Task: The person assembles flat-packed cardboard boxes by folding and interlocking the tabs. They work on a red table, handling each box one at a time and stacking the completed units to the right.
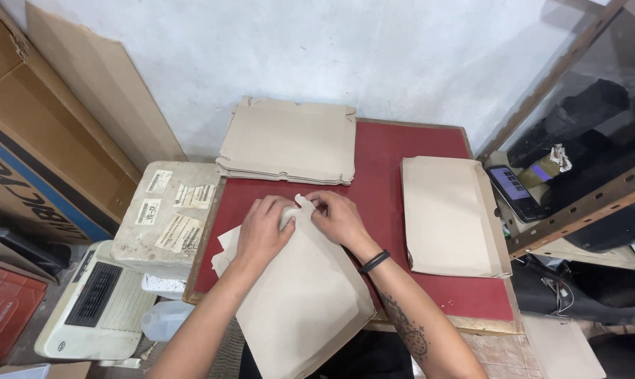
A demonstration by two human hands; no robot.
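Fingers (316,203) of both hands pinch the far tab of a cardboard box blank (300,298) lying on the red bench (387,158), curled shut on it. Flat blanks (289,139) are stacked beyond; a folded tray (449,214) lies right. Left hand (265,228) and right hand (338,216) meet, palms down.

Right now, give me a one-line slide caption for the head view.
Both hands, left hand and right hand, fold a tab on a cardboard sheet over a red table, flat stack behind.

Matt grey-brown cardboard sheet (303,295) lies on a matt red table top (387,161) edged in worn wood.
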